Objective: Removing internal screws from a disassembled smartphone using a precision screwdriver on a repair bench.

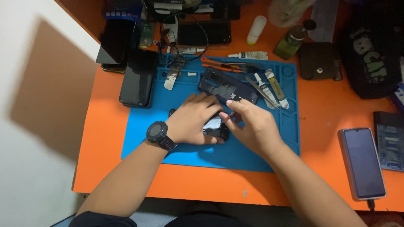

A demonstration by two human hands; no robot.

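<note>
On the orange tabletop [328, 126], dark phones [136, 77] lie stacked at the left edge of a blue work mat [189, 153]. The left hand [193, 120], a black watch [160, 135] on its wrist, presses flat on a small black phone [215, 128] at the mat's middle. The right hand [252, 126] pinches a thin tool at that phone's top edge. Behind lies an opened phone frame [227, 86]; far right, a grey phone [362, 164].
</note>
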